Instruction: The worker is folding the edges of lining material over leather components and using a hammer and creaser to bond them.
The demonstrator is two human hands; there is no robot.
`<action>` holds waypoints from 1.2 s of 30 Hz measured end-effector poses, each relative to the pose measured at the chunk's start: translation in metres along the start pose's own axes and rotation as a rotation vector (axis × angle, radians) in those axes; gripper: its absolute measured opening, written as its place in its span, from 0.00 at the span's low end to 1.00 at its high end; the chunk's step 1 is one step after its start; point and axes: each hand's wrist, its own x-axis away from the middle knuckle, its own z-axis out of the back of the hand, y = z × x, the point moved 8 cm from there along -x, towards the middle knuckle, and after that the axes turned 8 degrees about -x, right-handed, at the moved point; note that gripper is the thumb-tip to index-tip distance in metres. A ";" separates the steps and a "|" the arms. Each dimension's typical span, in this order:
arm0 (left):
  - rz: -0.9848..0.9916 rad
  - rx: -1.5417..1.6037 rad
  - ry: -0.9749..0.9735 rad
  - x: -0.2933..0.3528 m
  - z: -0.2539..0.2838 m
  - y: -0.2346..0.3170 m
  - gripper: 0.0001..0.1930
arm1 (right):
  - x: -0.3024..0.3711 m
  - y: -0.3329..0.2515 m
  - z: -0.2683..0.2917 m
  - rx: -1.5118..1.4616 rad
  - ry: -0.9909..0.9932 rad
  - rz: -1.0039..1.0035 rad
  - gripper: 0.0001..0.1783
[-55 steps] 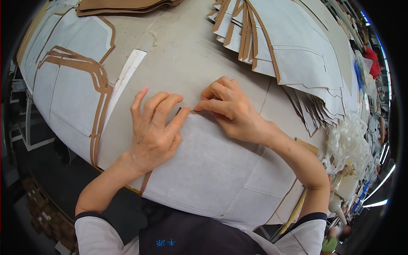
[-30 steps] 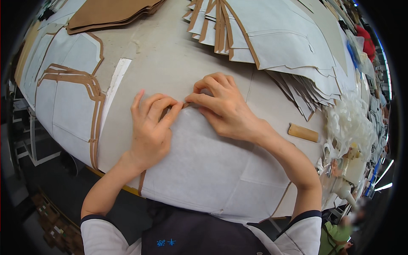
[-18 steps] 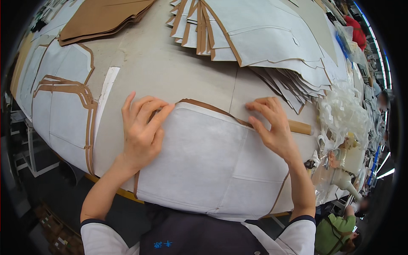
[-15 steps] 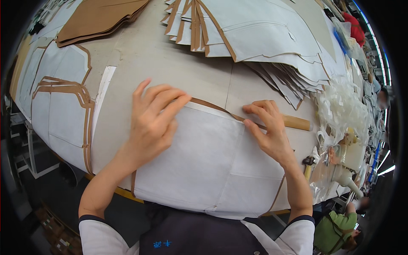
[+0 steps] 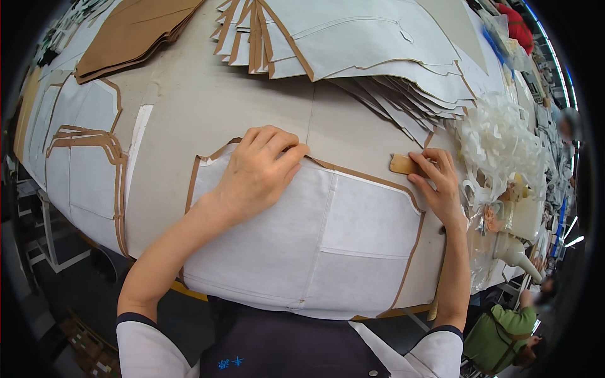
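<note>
A white panel [image 5: 271, 233] with brown edging lies flat in front of me, its near end reaching toward my apron. At the panel's far edge, my left hand [image 5: 265, 160] bends its fingers closely together on the brown edging [image 5: 365, 179], and the fingertips partly hide that spot. To the right of there, the edging lies folded over onto the white face. My right hand [image 5: 438, 179] pinches a short, flat wooden tool [image 5: 401, 164] between thumb and fingers, just beyond the panel's upper right corner.
Fanned white panels with brown edges [image 5: 372, 38] lie at the far side. Brown sheets [image 5: 135, 34] are stacked far left, above more edged white panels [image 5: 88, 183]. Tangled clear plastic strips [image 5: 504, 145] and a white nozzled bottle [image 5: 517, 255] crowd the right. A person in green [image 5: 501, 337] is at lower right.
My right hand has left the edging and taken up the wooden tool from the table. My left hand has moved right and down onto the far edge. The loose edging now lies folded down.
</note>
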 end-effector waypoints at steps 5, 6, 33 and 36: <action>0.117 0.127 -0.182 -0.007 -0.006 -0.014 0.15 | -0.023 -0.041 -0.027 -0.028 0.015 0.217 0.22; 0.119 0.126 -0.185 -0.006 -0.005 -0.018 0.15 | -0.029 -0.053 -0.044 -0.181 0.011 0.215 0.20; 0.004 0.070 -0.069 0.030 0.031 -0.067 0.13 | -0.064 -0.188 -0.160 0.074 0.224 0.580 0.21; -0.139 -0.111 -0.008 0.032 0.036 -0.054 0.16 | -0.060 -0.183 -0.153 0.057 0.181 0.595 0.23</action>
